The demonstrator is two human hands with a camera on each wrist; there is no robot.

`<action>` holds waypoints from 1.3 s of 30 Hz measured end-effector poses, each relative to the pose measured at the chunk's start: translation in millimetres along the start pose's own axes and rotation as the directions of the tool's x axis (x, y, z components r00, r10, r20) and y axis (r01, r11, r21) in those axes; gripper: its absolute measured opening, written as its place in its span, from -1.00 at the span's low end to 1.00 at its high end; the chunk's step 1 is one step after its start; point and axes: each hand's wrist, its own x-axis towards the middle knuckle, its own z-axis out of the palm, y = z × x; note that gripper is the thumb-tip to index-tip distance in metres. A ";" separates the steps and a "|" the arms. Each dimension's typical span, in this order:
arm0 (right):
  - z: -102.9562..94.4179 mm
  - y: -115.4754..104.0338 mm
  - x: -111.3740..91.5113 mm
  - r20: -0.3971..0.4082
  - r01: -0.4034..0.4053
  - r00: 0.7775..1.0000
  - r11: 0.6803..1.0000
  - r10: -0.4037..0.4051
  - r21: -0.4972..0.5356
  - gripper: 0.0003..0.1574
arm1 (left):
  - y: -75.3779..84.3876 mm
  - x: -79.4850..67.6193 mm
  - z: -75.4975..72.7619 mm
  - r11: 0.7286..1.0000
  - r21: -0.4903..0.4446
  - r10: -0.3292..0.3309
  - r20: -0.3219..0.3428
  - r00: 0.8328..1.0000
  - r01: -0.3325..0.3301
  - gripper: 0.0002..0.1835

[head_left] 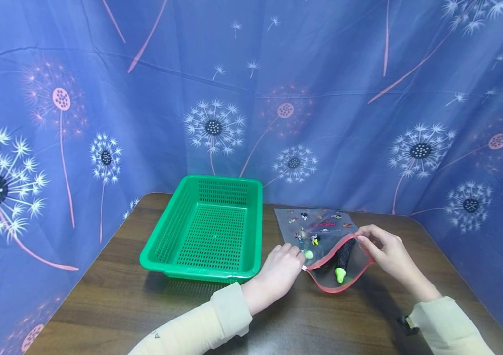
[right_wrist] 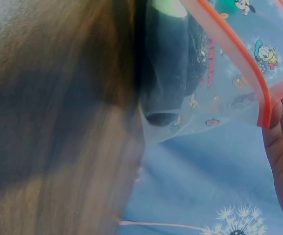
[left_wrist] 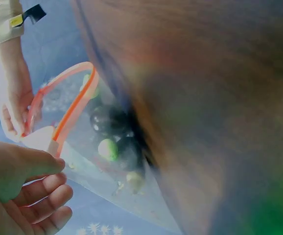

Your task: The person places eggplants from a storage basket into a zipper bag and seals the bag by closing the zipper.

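A clear zip bag (head_left: pixel 288 224) with a red zipper edge and cartoon prints lies on the table, its mouth held wide apart. My left hand (head_left: pixel 279 268) pinches the mouth's left end, beside the white zip slider (left_wrist: pixel 52 147). At the opposite end, my right hand (head_left: pixel 386 249) grips the rim between thumb and fingers. Inside the bag is a dark eggplant (head_left: pixel 343 255) with a bright green stem end pointing to the opening. More dark vegetables (left_wrist: pixel 107 120) with green ends show through the plastic in the left wrist view.
A green perforated basket (head_left: pixel 257 231) stands left of the bag on the brown wooden table (head_left: pixel 114 296). Blue cloth (head_left: pixel 158 108) with dandelion prints hangs behind the table and along both sides.
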 end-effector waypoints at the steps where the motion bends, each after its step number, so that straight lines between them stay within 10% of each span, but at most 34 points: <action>1: -0.3 0.3 -0.8 0.002 0.004 1.000 1.000 -0.004 -0.003 -0.77 | -1.0 0.8 -1.0 1.000 0.001 -0.006 -0.003 1.000 0.006 -0.87; 15: 3.0 3.5 -15.1 0.146 0.114 0.981 0.987 -0.129 0.109 -0.69 | -14.3 11.2 -16.1 0.998 0.040 -0.043 -0.006 0.999 0.043 -0.87; 39: 28.4 -10.2 -38.4 0.245 0.212 0.936 0.962 -0.251 0.173 -0.55 | -43.9 7.9 -14.2 0.979 -0.176 -0.101 0.003 0.995 0.100 -0.88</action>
